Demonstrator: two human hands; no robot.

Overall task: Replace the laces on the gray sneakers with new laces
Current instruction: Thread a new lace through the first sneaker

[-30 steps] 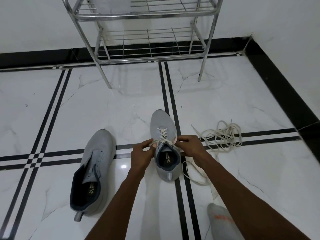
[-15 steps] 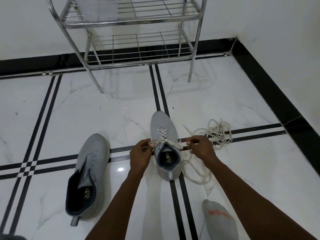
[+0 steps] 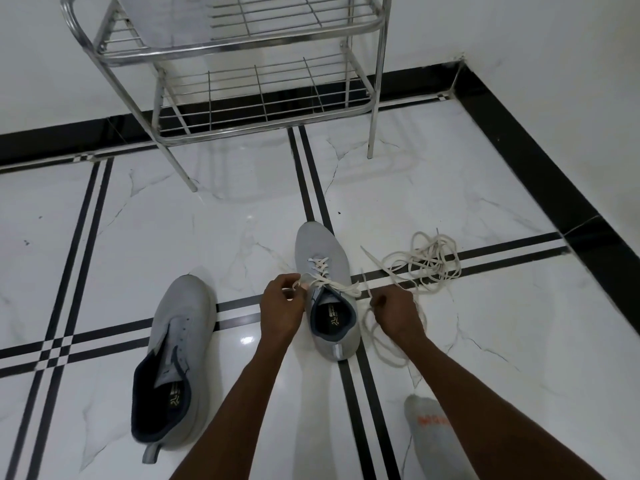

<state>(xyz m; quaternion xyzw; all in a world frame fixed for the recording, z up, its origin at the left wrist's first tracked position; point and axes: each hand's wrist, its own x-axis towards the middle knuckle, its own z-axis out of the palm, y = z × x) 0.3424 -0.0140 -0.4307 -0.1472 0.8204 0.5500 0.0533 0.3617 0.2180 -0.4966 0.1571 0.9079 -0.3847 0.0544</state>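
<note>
A gray sneaker point(image 3: 322, 247) stands on the floor in the middle, toe pointing away, with a white lace point(image 3: 341, 286) threaded through its eyelets. My left hand point(image 3: 280, 306) pinches the lace's left end beside the sneaker's collar. My right hand point(image 3: 396, 311) grips the lace's right part, pulled out to the right of the shoe. Slack from that lace loops on the floor under my right wrist. A second gray sneaker point(image 3: 180, 351) lies to the left with no lace in it.
A tangled pile of white laces point(image 3: 429, 261) lies on the floor to the right. A steel wire rack point(image 3: 242, 46) stands against the far wall. A gray-socked foot point(image 3: 433, 431) shows at the bottom right. A black skirting runs along the right wall.
My right hand has drawn the lace out to the right, away from the sneaker. My left hand stays at the shoe's left side. The camera has shifted a little.
</note>
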